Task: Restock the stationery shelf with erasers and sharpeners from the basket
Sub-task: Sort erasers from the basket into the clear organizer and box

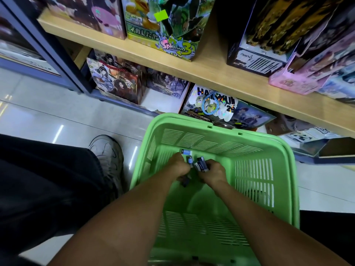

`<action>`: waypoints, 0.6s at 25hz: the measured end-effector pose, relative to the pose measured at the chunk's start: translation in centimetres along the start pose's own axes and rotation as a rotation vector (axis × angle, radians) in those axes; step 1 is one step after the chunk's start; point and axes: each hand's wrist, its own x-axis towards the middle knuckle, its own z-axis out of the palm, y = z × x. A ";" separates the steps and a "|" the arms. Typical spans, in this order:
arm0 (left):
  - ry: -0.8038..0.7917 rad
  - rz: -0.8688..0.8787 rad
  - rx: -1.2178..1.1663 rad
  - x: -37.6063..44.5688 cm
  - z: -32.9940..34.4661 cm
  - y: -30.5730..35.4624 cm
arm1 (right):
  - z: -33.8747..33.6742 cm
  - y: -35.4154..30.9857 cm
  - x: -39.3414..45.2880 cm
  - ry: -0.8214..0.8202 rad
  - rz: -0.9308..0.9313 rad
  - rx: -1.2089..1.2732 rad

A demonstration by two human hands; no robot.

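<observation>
Both hands (196, 167) around small dark-blue packets (200, 166) inside slatted green basket (253, 169)

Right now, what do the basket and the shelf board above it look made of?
Basket: moulded plastic, light green, slightly glossy, with slotted walls and a rounded rim. Shelf board: looks like pale wood or wood-look laminate, matte, with faint grain; which one is unclear.

basket (255, 173): green slotted plastic, smooth | shelf (211, 73): pale wood, matt | floor (38, 116): glossy tile | boxes (172, 45): printed glossy card
</observation>
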 end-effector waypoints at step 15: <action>0.430 0.046 0.010 0.4 -1.6 -0.4 | 0.1 -2.8 -0.4 0.093 -0.117 -0.071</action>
